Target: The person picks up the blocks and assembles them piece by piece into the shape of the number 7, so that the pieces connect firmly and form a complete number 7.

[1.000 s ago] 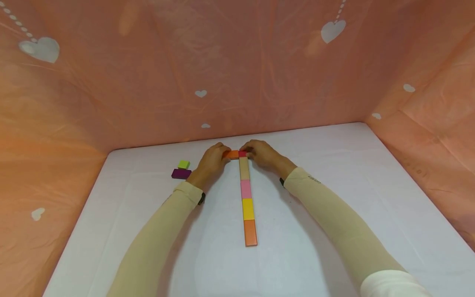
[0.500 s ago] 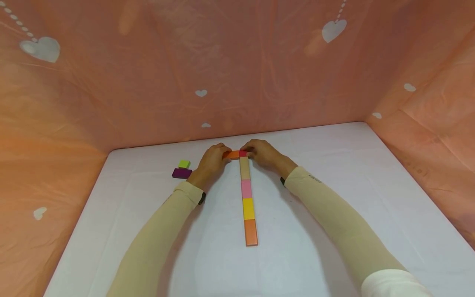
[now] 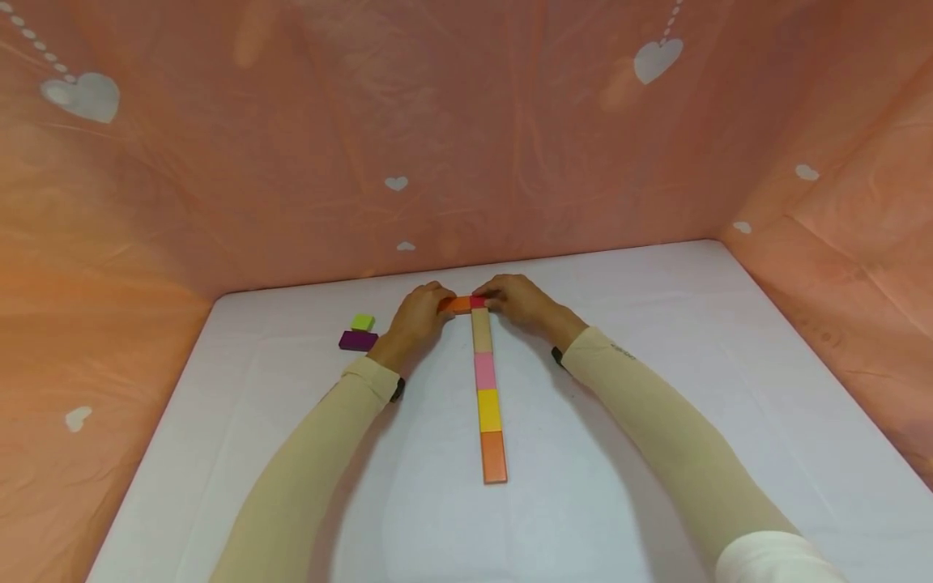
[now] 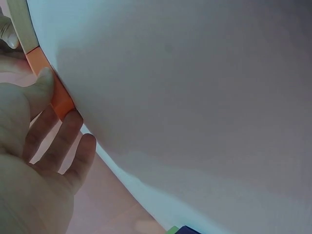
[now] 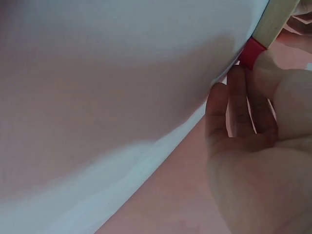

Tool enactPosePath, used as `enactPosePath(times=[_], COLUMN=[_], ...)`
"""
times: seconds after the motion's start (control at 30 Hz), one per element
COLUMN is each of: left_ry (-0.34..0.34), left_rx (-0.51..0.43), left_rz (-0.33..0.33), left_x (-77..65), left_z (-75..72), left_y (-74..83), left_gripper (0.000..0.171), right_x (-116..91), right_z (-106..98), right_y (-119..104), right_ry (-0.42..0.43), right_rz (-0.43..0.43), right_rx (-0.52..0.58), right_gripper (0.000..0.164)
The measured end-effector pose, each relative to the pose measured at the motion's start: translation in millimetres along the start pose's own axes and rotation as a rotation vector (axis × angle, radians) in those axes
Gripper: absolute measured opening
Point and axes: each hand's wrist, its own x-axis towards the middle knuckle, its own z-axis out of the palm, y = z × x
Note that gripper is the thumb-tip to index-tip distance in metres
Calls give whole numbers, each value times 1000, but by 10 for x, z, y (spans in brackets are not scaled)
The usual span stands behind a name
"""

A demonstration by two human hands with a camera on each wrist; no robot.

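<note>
At the far end of a row of blocks, my left hand [image 3: 421, 314] pinches an orange block [image 3: 461, 304] between thumb and fingers. The left wrist view shows the thumb on the near face of that orange block [image 4: 62, 101]. My right hand [image 3: 521, 301] pinches a small red block [image 3: 478, 301], which meets the orange one end to end. From this crosspiece a straight line runs toward me: a tan block [image 3: 482, 330], a pink block [image 3: 484, 371], a yellow block [image 3: 490, 410] and a second orange block [image 3: 494, 457]. In the right wrist view fingertips partly cover the red block [image 5: 252, 52].
Left of my left hand lie a purple block [image 3: 358, 341] and a lime green block [image 3: 363, 322] just behind it. All rest on a white-covered table [image 3: 619, 486]. An orange-pink cloth [image 3: 466, 129] with white hearts rises behind and at both sides.
</note>
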Motion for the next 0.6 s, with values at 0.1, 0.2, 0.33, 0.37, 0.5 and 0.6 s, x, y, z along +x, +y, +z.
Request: enactPosePath(times=[0.1, 0.2, 0.33, 0.37, 0.5, 0.6], left_ry=[7, 15, 16, 14, 10, 9], left_rx=[4, 6, -6, -14, -31, -30], left_rz=[3, 12, 17, 14, 11, 15], left_x=[-1, -2, -8, -11, -16, -9], left_z=[0, -1, 1, 2, 8, 6], left_y=[-2, -5, -2, 0, 1, 2], left_gripper=[34, 33, 33, 33, 33, 33], right_x=[4, 14, 16, 13, 5, 7], right_z=[0, 4, 8, 9, 10, 4], right_y=[6, 5, -6, -11, -20, -20], right_ry=[4, 12, 25, 28, 31, 29], right_rz=[-16, -31, -33, -32, -23, -15], right_rx=[-9, -16, -23, -28, -33, -31], right_gripper=[31, 30, 29, 29, 29, 29])
